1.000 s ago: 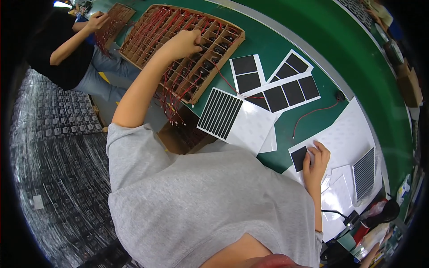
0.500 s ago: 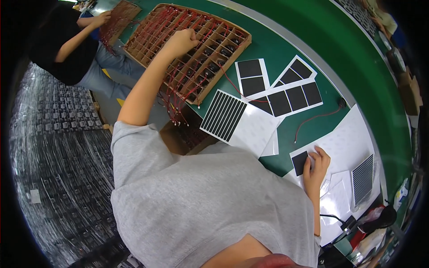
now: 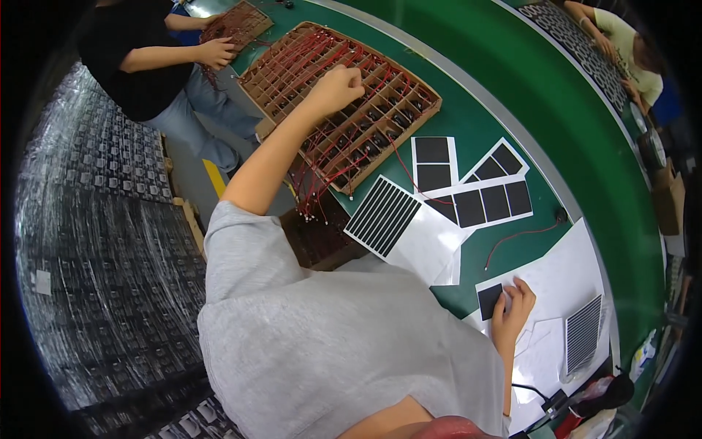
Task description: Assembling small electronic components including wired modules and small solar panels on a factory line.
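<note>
Over the divided cardboard box (image 3: 349, 189) is my left hand (image 3: 335, 91), its fingers curled closed; anything in them is hidden. Black round parts with red wires (image 3: 338, 150) sit in many of the box's cells, and loose wire ends hang over its near edge. On the white sheets at the right lies my right hand (image 3: 516, 313), fingers bent and apart. Its thumb touches the edge of a black square (image 3: 488, 301) on a white backing sheet. Between the hands are a striped black-and-white sheet (image 3: 383, 216) and several backing sheets with black patches (image 3: 482, 206).
A single black part (image 3: 561, 215) with a red wire lies on the green table (image 3: 457, 298). Left of me stand wrapped stacks of black goods (image 3: 95, 293). A co-worker (image 3: 139, 62) handles another wired box (image 3: 238, 29); another person (image 3: 621, 51) is across at the far right.
The whole view has shifted, so the table sits lower in it and the person at far right shows more. The co-worker's hand has come down to their box. My hands keep nearly the same places.
</note>
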The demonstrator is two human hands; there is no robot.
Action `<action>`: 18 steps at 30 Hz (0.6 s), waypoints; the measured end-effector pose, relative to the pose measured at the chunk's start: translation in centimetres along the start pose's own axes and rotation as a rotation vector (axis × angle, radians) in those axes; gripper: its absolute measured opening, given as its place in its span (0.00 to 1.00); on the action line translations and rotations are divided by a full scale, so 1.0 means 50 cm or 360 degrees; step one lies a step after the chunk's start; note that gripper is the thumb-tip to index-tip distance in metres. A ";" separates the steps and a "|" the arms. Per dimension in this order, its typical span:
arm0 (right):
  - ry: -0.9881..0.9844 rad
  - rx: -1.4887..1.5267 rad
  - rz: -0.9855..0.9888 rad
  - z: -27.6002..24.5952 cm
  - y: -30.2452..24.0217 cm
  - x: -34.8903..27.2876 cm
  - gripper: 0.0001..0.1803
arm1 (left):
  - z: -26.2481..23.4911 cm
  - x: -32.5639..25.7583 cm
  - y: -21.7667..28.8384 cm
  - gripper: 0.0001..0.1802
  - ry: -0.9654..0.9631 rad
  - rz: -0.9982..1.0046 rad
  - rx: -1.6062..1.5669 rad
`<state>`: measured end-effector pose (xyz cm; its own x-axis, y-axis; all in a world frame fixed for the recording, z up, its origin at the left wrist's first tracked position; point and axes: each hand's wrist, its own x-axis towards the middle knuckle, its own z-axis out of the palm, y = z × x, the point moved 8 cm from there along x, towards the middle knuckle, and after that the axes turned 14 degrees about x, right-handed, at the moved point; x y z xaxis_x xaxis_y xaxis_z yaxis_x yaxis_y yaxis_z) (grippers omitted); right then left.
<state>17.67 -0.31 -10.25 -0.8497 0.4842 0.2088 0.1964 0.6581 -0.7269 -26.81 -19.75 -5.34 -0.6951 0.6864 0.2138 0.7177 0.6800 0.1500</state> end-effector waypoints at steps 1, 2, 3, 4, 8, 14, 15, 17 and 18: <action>-0.0004 0.0005 0.0008 0.000 -0.002 0.001 0.09 | -0.010 0.004 0.004 0.08 0.0005 -0.0002 -0.0006; -0.0005 -0.0002 0.0005 0.000 -0.004 0.001 0.09 | -0.024 0.010 0.008 0.08 0.0013 -0.0029 -0.0153; 0.0001 0.0006 -0.0003 0.001 -0.005 0.002 0.09 | -0.033 0.014 0.008 0.08 0.0022 -0.0057 -0.0299; 0.0007 0.0014 -0.0010 0.001 -0.006 0.003 0.09 | -0.045 0.018 0.013 0.09 0.0097 0.0027 -0.0230; 0.0012 -0.0013 0.0002 -0.001 -0.011 0.003 0.09 | -0.026 0.029 0.022 0.10 -0.0343 -0.0450 -0.1138; -0.0010 0.0045 0.0024 0.001 -0.005 0.000 0.09 | -0.121 0.095 0.038 0.10 0.0144 -0.0078 -0.0512; -0.0003 0.0031 0.0019 0.001 -0.004 -0.001 0.09 | -0.158 0.098 0.064 0.11 0.0440 0.0127 -0.0075; 0.0008 0.0012 0.0011 0.000 -0.004 -0.002 0.09 | -0.172 0.105 0.078 0.10 0.0446 0.0025 0.0038; 0.0018 -0.0001 0.0000 0.000 -0.004 -0.002 0.08 | -0.188 0.111 0.082 0.13 0.0631 0.0010 0.0169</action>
<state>17.70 -0.50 -10.12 -0.8439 0.4908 0.2164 0.1967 0.6585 -0.7264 -27.32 -15.57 5.56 -0.6057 0.5520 0.5731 0.6990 0.7133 0.0517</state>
